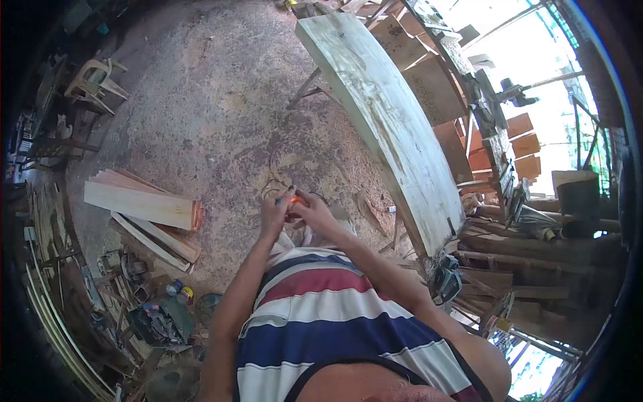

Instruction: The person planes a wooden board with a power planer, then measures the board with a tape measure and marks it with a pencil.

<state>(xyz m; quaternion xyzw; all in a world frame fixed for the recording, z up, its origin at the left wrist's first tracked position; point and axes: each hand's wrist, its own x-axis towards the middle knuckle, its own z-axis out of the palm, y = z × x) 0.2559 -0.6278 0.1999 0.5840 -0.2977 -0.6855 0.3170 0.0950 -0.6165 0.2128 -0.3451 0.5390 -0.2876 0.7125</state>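
**Orange thing between both hands, slab lying untouched**

The person's left hand [272, 213] and right hand [313, 216] meet low in front of the striped shirt [315, 285], with the fingers of both bent around a small orange thing [295, 199]. It is held in the air over the floor [228, 100], just beyond the shirt's far edge. The fingers hide most of it, so its shape and which hand carries the grip cannot be told.

The handling looks under way rather than finished: the orange thing is in the fingers, neither set down nor let go. Whether anything about it has been changed does not show.

To the right, the slab [392, 120] lies raised off the floor, its near end beside a power tool [447, 278]. Neither hand touches slab or tool. The slab's top has dark streaks and pale patches; how much work it has had cannot be judged from them.

Toward the floor's left edge, boards [140, 204] lie fanned and overlapping, well apart from the hands. A chair [97, 84] stands beyond them, near the far left corner.
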